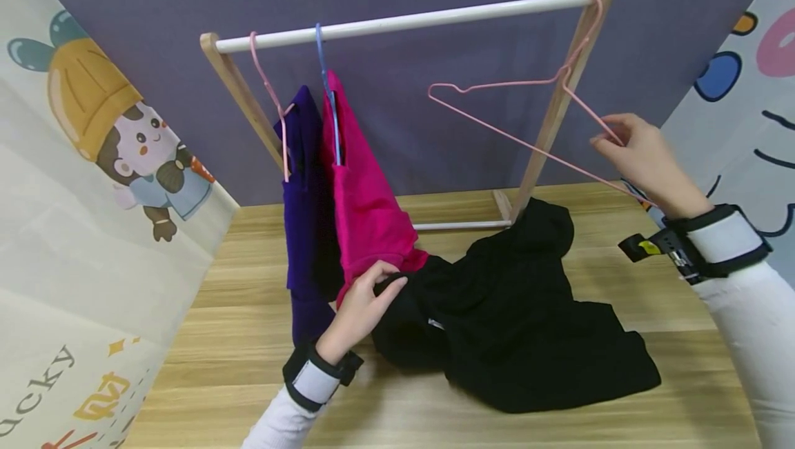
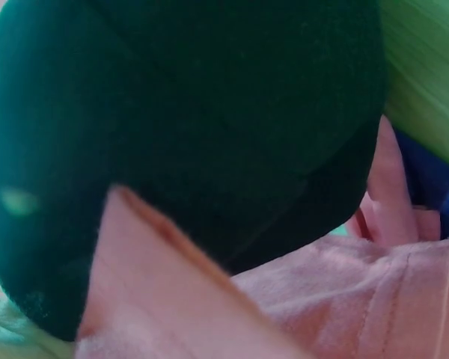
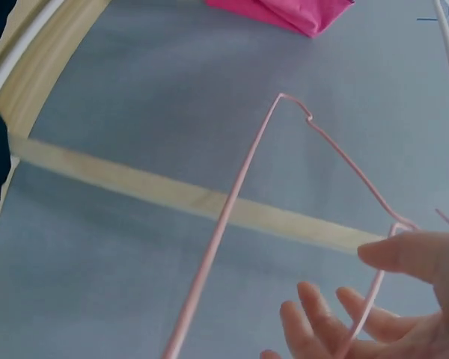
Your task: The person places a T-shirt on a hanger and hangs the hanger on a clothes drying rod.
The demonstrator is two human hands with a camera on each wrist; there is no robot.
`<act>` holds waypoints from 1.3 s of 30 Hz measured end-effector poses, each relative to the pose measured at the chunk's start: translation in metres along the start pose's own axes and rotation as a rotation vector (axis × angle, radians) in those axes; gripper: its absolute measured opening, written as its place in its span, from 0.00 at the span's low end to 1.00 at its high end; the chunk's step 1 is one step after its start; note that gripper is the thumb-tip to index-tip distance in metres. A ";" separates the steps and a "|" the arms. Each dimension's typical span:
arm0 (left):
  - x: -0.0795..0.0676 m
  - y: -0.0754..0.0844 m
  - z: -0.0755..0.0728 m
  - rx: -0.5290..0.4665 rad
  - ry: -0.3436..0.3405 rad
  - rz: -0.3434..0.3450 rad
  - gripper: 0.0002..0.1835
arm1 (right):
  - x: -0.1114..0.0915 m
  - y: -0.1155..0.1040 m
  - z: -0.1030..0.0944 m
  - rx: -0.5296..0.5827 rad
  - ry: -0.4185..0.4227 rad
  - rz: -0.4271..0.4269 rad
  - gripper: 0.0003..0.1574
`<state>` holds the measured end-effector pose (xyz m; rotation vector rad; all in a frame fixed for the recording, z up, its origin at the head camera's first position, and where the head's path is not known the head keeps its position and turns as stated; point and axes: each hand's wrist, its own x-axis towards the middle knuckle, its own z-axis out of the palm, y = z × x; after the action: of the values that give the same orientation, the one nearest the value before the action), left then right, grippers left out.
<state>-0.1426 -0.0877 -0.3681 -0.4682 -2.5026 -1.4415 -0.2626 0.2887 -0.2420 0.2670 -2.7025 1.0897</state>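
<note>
A pink wire hanger (image 1: 497, 133) has its hook over the right end of the white rail. My right hand (image 1: 649, 163) pinches its right shoulder between thumb and fingers; the right wrist view shows the thumb (image 3: 408, 253) on one side of the wire. On the table lies a rumpled black garment (image 1: 528, 332) with a small white label. My left hand (image 1: 363, 307) holds its left edge between thumb and fingers. In the left wrist view, the dark fabric (image 2: 209, 112) fills most of the picture and hides the fingers.
The wooden rack's white rail (image 1: 422, 20) spans the back. On its left hang a dark purple garment (image 1: 304, 228) on a pink hanger and a bright pink garment (image 1: 366, 207) on a blue hanger (image 1: 323, 63). Printed sheets flank the wooden table (image 1: 236, 338).
</note>
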 end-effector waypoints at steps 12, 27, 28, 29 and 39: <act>0.000 0.001 0.001 -0.006 -0.014 0.004 0.08 | -0.001 -0.017 0.003 0.128 0.095 -0.003 0.21; 0.001 0.002 0.001 -0.005 -0.015 -0.012 0.08 | -0.009 -0.034 -0.012 0.334 0.193 0.009 0.14; 0.001 0.002 0.001 -0.004 -0.015 -0.016 0.08 | -0.011 -0.034 -0.012 0.330 0.188 0.008 0.14; 0.001 0.003 0.001 -0.004 -0.014 -0.021 0.08 | -0.013 -0.034 -0.012 0.326 0.180 0.005 0.14; 0.003 0.001 0.001 -0.031 0.040 0.026 0.04 | -0.036 -0.024 -0.010 0.333 0.031 -0.071 0.14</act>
<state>-0.1449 -0.0857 -0.3665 -0.4707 -2.4372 -1.4679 -0.2207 0.2818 -0.2283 0.3913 -2.4528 1.5054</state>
